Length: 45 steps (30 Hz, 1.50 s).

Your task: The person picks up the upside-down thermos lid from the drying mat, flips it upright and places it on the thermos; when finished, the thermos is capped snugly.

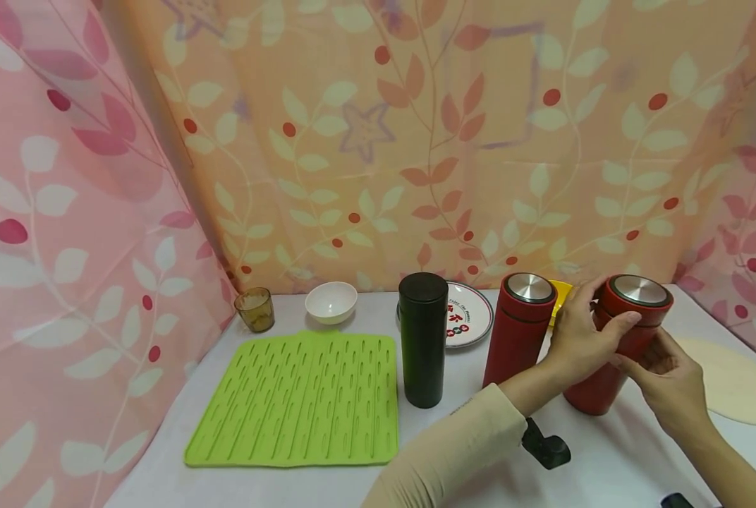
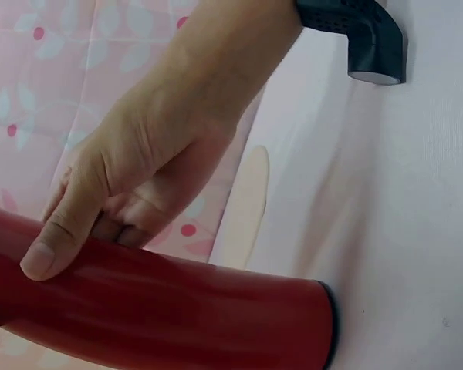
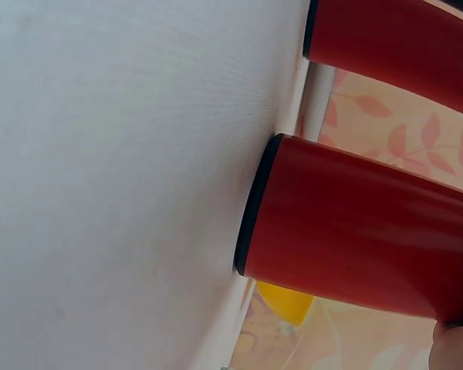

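Observation:
Both hands are on the rightmost red thermos flask [image 1: 628, 339], which has a silver disc in its lid. My left hand [image 1: 584, 342] grips it near the top, thumb on the front and fingers behind. Lower down, my right hand [image 1: 673, 388] holds its right side; in the left wrist view the thumb of that right hand [image 2: 131, 162] lies along the red wall. The flask's black-rimmed base [image 3: 258, 204] appears to stand on the white table. Left of it is a second red thermos flask [image 1: 520, 331], partly hidden by my left forearm, then a black flask [image 1: 422, 346].
A green drying mat [image 1: 295, 402] lies left of the black flask. Behind it stand an amber glass [image 1: 255, 310] and a white bowl [image 1: 331, 303]. A patterned plate [image 1: 473, 317] and a yellow object [image 1: 561, 296] sit behind the flasks. At right lies a cream round mat [image 1: 733, 381].

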Tool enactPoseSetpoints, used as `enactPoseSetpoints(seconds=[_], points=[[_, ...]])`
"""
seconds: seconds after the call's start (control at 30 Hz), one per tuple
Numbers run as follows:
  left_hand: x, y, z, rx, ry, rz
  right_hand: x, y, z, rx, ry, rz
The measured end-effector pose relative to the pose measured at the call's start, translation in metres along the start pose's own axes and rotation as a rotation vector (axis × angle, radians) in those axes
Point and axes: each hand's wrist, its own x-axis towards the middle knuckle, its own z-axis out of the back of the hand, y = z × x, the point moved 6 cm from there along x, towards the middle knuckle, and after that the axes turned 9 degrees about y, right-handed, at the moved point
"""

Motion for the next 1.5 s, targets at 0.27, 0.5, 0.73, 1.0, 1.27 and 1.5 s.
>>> enactPoseSetpoints(seconds=[0.27, 0.5, 0.73, 1.0, 1.27, 1.5], points=[[0.003, -0.001, -0.004, 0.108, -0.08, 0.059, -0.002, -0.003, 0.001, -0.105, -0.014, -0.03], [0.007, 0.0, -0.001, 0.185, -0.016, 0.02, -0.001, -0.001, 0.0, -0.098, -0.019, -0.033], [0.009, 0.002, -0.003, 0.112, 0.121, 0.048, 0.0, 0.0, -0.001, -0.084, -0.005, -0.026], [0.006, 0.005, -0.004, 0.019, -0.076, 0.102, -0.001, -0.002, 0.002, -0.151, -0.017, -0.074], [0.004, 0.007, -0.003, -0.125, 0.01, 0.002, 0.002, -0.001, 0.001, -0.038, -0.007, -0.033], [0.004, 0.01, -0.004, -0.095, 0.039, 0.094, 0.0, -0.003, 0.001, -0.104, 0.006, -0.063]])
